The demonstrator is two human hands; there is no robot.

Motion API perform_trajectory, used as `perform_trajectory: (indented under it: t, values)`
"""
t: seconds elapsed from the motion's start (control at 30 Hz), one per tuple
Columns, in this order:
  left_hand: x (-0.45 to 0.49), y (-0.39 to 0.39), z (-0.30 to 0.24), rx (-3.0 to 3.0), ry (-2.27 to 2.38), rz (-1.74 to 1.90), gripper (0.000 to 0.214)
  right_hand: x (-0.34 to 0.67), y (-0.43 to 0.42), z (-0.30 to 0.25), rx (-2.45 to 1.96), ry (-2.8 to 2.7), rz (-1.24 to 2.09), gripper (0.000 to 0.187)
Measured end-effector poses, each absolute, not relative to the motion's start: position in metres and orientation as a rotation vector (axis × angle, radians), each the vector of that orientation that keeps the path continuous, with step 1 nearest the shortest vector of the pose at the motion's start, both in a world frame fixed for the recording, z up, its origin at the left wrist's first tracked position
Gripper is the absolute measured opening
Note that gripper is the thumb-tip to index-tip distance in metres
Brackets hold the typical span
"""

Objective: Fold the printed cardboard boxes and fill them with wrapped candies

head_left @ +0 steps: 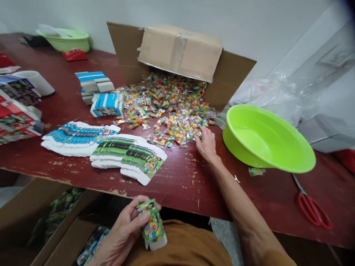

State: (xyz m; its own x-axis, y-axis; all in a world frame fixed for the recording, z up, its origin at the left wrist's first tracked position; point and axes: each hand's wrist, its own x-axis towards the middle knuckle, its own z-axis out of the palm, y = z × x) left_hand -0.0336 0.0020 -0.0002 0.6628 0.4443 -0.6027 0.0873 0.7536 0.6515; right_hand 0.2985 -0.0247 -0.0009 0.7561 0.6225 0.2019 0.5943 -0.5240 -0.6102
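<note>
My left hand is closed around a small green printed carton, held low in front of my body at the table's near edge. A white flap sticks out at the carton's lower end. My right hand reaches over the table to the right edge of a heap of candy packets, small clear bags with many-coloured sweets. Its thumb and fingers are apart at the nearest packets. Between the hands lie fanned stacks of flat green cartons and, further left, flat blue cartons.
A tipped cardboard box spills the packets. At right stand a green basin and red-handled scissors; a loose packet lies below the basin. Blue carton bundles sit left. Open boxes are below the table edge.
</note>
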Motion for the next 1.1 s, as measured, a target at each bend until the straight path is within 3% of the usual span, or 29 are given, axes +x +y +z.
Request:
perform_trajectory:
  t: [0.1,0.23,0.47,0.63,0.9,1.1]
  values:
    - [-0.063,0.017,-0.017,0.927,0.849,0.213,0.042,0.335,-0.024,-0.013,-2.478,-0.763,0.104,0.039]
    - [-0.099,0.030,-0.034,1.278,0.852,0.075,0.039,0.346,-0.038,-0.028,-2.444,-0.714,0.159,0.022]
    - [-0.065,0.035,-0.003,1.037,0.793,0.080,0.035,0.303,-0.065,0.005,-2.002,-0.720,0.224,0.038]
    - [-0.022,0.030,0.010,1.084,0.697,0.224,0.042,0.206,-0.063,0.036,-1.438,-1.229,0.775,0.015]
    - [-0.011,0.020,0.012,1.405,0.772,0.297,0.047,0.163,-0.054,0.027,-1.515,-1.354,0.835,0.026]
    - [-0.003,0.018,0.010,1.050,0.695,0.432,0.049,0.173,-0.050,0.023,-1.417,-0.955,0.894,0.019]
